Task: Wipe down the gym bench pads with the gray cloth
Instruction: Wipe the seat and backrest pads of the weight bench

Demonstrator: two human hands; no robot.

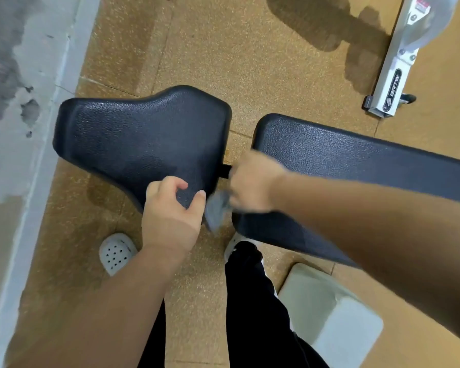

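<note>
Two black textured bench pads fill the middle of the view: a wide seat pad (133, 136) on the left and a long back pad (351, 160) running off to the right. My left hand (170, 216) grips the near edge of the seat pad, fingers curled over it. My right hand (252, 181) is blurred in the gap between the two pads, closed on the gray cloth (217, 208), which hangs down just right of my left thumb.
The floor (223, 62) is brown speckled rubber tile with damp patches. A white machine frame (393, 75) stands at the upper right. A pale wall base (19, 181) runs along the left. My gray clogs (116, 253) and black trousers (252, 301) are below, a gray-green footplate (327, 309) to the right.
</note>
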